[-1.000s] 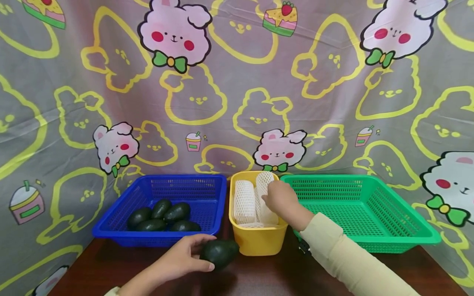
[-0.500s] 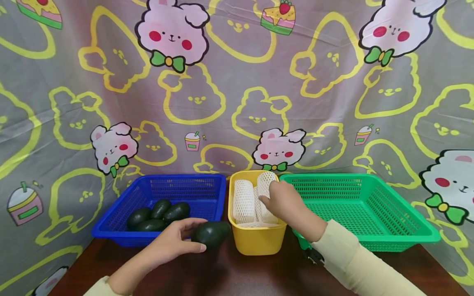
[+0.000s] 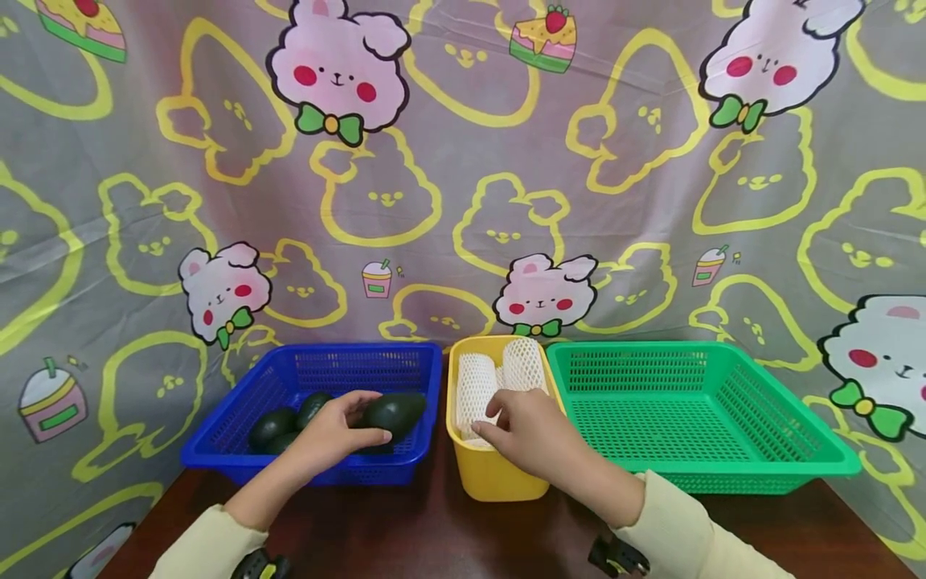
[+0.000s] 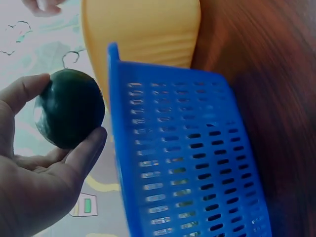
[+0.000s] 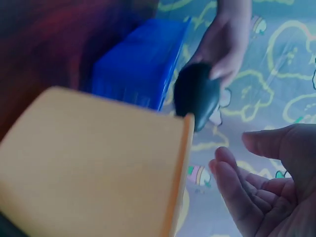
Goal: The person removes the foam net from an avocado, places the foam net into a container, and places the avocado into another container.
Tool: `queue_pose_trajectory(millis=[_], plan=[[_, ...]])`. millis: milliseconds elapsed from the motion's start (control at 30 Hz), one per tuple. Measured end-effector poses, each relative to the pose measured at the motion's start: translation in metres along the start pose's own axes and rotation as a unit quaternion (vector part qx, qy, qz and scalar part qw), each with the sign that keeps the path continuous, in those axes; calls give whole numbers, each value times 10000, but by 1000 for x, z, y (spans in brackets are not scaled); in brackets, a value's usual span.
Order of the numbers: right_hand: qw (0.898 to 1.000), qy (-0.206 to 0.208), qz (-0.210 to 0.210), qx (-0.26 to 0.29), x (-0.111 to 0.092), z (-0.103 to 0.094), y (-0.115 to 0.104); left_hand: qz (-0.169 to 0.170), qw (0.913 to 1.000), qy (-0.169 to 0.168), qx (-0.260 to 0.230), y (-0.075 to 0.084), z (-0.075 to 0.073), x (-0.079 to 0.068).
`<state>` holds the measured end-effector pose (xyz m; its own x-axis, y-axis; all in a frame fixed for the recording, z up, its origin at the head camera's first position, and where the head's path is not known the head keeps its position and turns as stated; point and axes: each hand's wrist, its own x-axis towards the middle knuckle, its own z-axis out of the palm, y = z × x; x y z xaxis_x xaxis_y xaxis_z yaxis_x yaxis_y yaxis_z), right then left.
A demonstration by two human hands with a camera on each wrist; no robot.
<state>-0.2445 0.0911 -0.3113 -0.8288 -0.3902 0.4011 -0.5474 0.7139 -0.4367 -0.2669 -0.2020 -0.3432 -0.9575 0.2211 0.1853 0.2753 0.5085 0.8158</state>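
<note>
My left hand [image 3: 329,434] grips a dark green avocado [image 3: 394,414] between thumb and fingers, raised above the front right part of the blue basket [image 3: 304,461]. In the left wrist view, the avocado [image 4: 70,108] stands clear of the basket's rim. More avocados [image 3: 272,429] lie in that basket, partly hidden behind the hand. My right hand [image 3: 538,434] hovers over the front of the yellow bin [image 3: 502,478], fingers loosely bent and apart. Nothing is between its thumb and fingers [image 5: 229,190] in the right wrist view. White foam net sleeves [image 3: 476,390] stand in the bin.
To the right of the bin sits a green basket [image 3: 723,466], with no items visible in it. All three containers stand on a dark brown table [image 3: 405,531]. A patterned cloth [image 3: 463,161] hangs close behind them.
My left hand has carried the avocado up and left, from in front of the bin to over the blue basket. The right hand has drawn back from the right-hand net sleeve.
</note>
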Motion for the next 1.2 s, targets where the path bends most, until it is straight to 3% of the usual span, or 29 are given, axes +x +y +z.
queue_pose_trajectory(millis=[267,500,667,800,900,1200], plan=[[9941,-322,-67,1038,-8,19,-13,-116,9938,364,1042,-13,8,22],[9830,-675,-92,1702,-15,45,-23,-178,9892,400,1402,-25,11,36],[9764,-908,133,1956,-17,66,-27,-138,9865,344,1597,-33,11,44],[9656,-1028,520,2333,-16,84,-26,-129,9840,332,1744,-38,12,48],[9521,-1044,833,2751,-13,95,-25,-124,9824,315,1836,-41,13,50],[9195,-672,1252,3666,-5,118,-29,-134,9790,201,2025,-44,17,55]])
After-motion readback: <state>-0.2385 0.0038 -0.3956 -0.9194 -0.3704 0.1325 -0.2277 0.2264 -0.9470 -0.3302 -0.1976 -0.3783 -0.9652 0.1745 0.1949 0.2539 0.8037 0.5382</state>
